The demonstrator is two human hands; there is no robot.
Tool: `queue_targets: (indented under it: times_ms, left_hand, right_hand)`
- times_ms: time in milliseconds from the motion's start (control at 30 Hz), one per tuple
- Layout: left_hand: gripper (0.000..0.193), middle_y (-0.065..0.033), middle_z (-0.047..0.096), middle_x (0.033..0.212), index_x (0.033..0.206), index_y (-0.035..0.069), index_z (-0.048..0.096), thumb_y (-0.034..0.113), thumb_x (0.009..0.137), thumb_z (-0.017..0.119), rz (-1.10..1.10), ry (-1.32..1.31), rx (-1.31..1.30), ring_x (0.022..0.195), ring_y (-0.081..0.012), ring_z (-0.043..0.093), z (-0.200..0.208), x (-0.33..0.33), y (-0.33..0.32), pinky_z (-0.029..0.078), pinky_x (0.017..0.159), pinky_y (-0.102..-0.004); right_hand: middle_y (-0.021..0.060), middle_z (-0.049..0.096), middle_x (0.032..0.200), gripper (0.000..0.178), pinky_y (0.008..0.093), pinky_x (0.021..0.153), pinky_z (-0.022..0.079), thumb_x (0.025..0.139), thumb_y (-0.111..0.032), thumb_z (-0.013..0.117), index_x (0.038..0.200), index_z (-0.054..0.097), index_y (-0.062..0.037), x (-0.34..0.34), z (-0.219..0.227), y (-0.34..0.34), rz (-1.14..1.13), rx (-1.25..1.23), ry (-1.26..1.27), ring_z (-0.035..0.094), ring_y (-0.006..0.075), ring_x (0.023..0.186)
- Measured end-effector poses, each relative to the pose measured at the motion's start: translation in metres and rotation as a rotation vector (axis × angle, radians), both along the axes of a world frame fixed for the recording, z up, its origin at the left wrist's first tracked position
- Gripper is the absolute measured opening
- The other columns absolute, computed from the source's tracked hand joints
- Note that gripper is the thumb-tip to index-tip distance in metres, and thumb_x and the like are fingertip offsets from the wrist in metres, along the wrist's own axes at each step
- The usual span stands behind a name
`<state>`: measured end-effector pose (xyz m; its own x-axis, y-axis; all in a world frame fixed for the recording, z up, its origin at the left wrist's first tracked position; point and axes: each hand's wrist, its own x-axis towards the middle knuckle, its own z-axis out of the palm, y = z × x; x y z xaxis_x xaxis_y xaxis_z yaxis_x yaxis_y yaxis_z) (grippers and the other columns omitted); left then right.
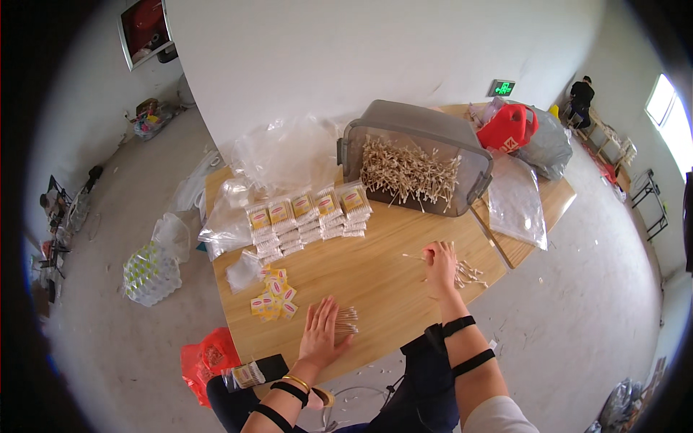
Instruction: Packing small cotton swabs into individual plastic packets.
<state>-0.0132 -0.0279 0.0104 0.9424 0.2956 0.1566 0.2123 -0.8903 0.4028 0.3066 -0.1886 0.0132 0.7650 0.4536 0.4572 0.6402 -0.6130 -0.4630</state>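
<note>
My left hand (321, 333) lies flat near the table's front edge, its fingers stretched out. Against its right side rests a small bundle of cotton swabs (348, 320), lined up side by side and partly covered by the hand. Farther right, my right hand (439, 268) is closed, with one cotton swab (412, 256) sticking out to the left of its fingertips. Beside that hand is a loose pile of cotton swabs (469, 273). Small yellow-and-white printed cards (275, 294) are scattered left of my left hand, next to some clear little bags (245, 272).
Stacked packs of swabs (304, 208) stand mid-table. Behind them, a grey plastic bin (419, 119) lies tipped on its side, full of loose swabs. A red jug (507, 128) and plastic bags (517, 198) sit at the right. A red bag (208, 361) hangs low at the left.
</note>
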Motion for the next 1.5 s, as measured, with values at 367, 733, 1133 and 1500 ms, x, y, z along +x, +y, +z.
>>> queue_targets:
  times_ms: [367,733,1133,1500]
  left_hand:
    - [0.083,-0.0166,0.032,0.16,0.149,0.001,0.036,0.044,0.086,0.067,0.006,-0.045,0.029,0.15,-0.0315,0.029,0.001,0.0,0.001,0.018,0.124,-0.054]
    - [0.087,-0.0174,0.032,0.16,0.153,0.002,0.032,0.038,0.083,0.071,-0.018,-0.03,0.013,0.15,-0.0332,0.028,-0.003,-0.001,0.003,0.016,0.123,-0.0569]
    - [0.082,-0.0139,0.04,0.156,0.149,0.002,0.039,0.042,0.084,0.069,0.006,0.036,-0.004,0.149,-0.0297,0.032,0.0,0.0,0.003,0.018,0.123,-0.0574]
    - [0.08,-0.0141,0.039,0.156,0.149,0.001,0.038,0.042,0.087,0.066,0.015,0.009,-0.023,0.148,-0.0281,0.034,0.008,0.002,0.001,0.02,0.123,-0.0557]
  right_hand:
    - [0.0114,0.057,0.106,0.019,0.0453,0.089,0.045,0.077,-0.006,0.071,0.094,0.068,-0.0132,-0.004,0.012,-0.006,0.129,-0.195,0.009,0.053,0.033,0.107]
    - [0.0111,0.063,0.096,0.01,0.045,0.086,0.047,0.079,-0.021,0.072,0.086,0.069,-0.0139,-0.099,-0.01,0.063,0.555,-0.227,0.02,0.056,0.0351,0.098]
    - [0.0131,0.063,0.118,0.046,0.0459,0.097,0.046,0.086,-0.042,0.072,0.118,0.063,-0.0099,0.092,0.021,0.119,-0.142,-0.185,0.153,0.056,0.0348,0.114]
    - [0.0149,0.07,0.104,0.037,0.0445,0.088,0.051,0.081,-0.04,0.074,0.098,0.072,-0.0061,0.098,0.006,0.121,-0.305,-0.299,0.354,0.065,0.0302,0.105]
